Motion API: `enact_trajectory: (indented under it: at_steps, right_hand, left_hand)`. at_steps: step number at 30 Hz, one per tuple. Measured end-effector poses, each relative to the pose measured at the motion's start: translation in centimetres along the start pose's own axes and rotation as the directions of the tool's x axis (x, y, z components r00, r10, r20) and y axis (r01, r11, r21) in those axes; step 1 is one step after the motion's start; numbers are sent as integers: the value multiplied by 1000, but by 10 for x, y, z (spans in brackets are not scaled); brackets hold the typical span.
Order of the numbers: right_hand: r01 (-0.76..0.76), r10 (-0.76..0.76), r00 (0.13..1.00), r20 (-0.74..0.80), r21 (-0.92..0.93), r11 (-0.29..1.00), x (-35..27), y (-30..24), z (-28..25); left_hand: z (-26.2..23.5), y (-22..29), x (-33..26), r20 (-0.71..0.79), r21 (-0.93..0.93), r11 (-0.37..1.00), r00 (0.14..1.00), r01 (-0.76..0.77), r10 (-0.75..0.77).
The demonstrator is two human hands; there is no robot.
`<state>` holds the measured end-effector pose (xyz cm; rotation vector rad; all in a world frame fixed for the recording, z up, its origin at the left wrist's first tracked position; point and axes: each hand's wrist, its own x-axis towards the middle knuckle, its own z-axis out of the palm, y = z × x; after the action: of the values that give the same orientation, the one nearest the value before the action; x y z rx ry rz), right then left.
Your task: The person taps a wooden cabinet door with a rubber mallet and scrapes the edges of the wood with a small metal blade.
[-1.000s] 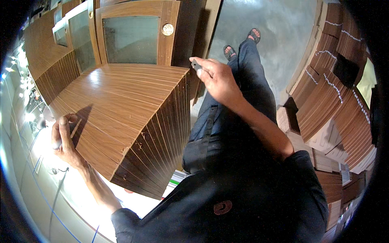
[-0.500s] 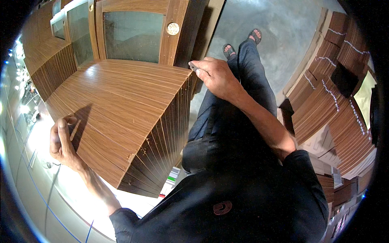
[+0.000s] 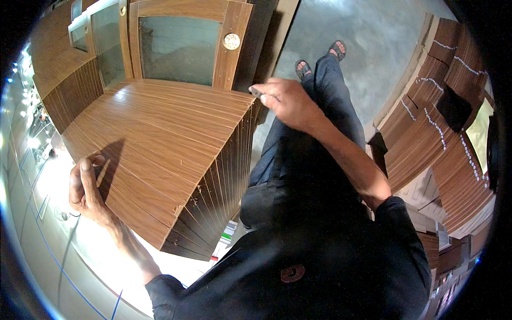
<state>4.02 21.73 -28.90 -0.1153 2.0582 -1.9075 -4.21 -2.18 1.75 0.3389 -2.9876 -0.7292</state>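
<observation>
A long row of brown wood-grain strips (image 3: 154, 133), packed edge to edge, spreads in front of me on the left. Their cut ends form a dark, chipped face on the near right side. At the far right corner of the row, my right hand (image 3: 290, 104) pinches a small flat grey blade (image 3: 256, 92) with a dark hole in it. My left hand (image 3: 88, 186) hangs at the strips' left end, fingers curled and thumb along them, casting a shadow on the wood. Whatever those fingers may hold is hidden.
Beyond the strips stand brown framed panels with glass (image 3: 181, 50), one with a round pale knob (image 3: 231, 41). To the right lie stacked brown boards (image 3: 405, 146) with dotted white lines. My sandalled feet rest on the grey floor (image 3: 368, 69). Blue cables (image 3: 53, 250) run along the left.
The whole view has shifted slightly. Both hands keep nearly the same place over the strips, and the right still pinches the blade.
</observation>
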Motion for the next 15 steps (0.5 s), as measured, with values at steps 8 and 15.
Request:
enact_trajectory:
  at_steps: [8, 15]
  right_hand:
    - [-4, 6, 999, 41, -45, 999, 2, -6, -4]
    - [128, -139, 990, 35, 229, 965, -18, -53, -7]
  left_hand:
    - [-5, -6, -1, 16, -37, 999, 1000, -5, 5]
    - [-6, -3, -2, 51, 72, 996, 997, -53, 50]
